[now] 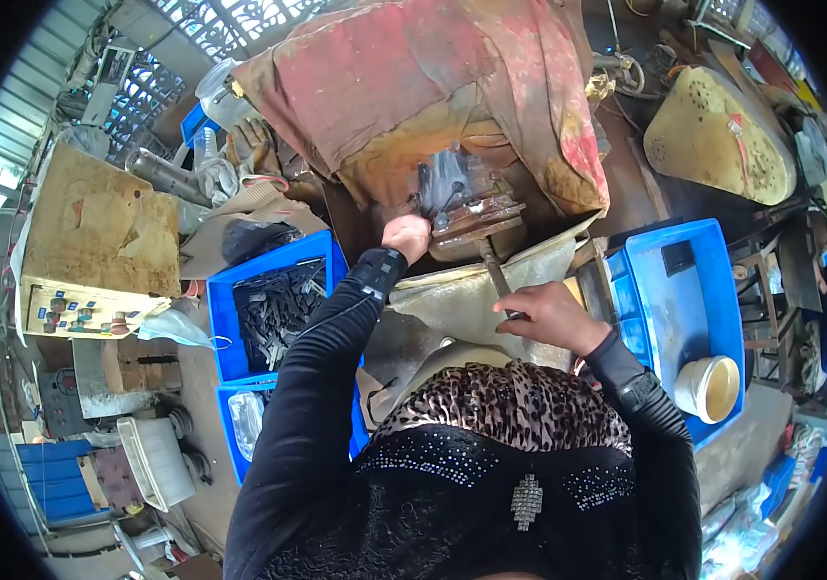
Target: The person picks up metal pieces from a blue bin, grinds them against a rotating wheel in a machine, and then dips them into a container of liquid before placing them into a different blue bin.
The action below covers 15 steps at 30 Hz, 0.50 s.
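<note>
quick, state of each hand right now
Left hand: beside the rusty brown metal fixture; grip can't be told.
Right hand: closed on the slim grey metal handle.

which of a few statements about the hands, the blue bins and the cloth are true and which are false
1. The right hand grips a bar. True.
2. The left hand is inside a bin. False: it is beside the brown block.
3. A blue bin on the left holds many dark pieces. True.
4. The round tub stands on the cloth. False: it stands in the blue bin on the right.
5. The cloth is reddish and stained. True.
</note>
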{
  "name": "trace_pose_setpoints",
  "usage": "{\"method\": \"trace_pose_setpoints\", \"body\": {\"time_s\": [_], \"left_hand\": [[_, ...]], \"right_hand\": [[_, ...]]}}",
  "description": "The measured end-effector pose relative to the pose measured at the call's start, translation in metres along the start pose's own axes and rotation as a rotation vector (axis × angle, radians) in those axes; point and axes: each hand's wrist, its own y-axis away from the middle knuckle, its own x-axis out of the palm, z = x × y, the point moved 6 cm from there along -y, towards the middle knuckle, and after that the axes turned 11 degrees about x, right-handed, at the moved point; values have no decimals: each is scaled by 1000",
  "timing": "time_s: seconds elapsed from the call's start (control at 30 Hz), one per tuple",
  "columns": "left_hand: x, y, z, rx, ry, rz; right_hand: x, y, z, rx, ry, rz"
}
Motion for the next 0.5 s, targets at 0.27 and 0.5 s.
{"method": "trace_pose_setpoints", "body": {"time_s": [0.27, 0.5], "left_hand": [[-50, -39, -208, -153, -888, -230], [15, -68, -299, -59, -897, -187]], "right_hand": [[-13, -35, -56, 696, -567, -116], [2, -77, -56, 537, -1008, -412]]}}
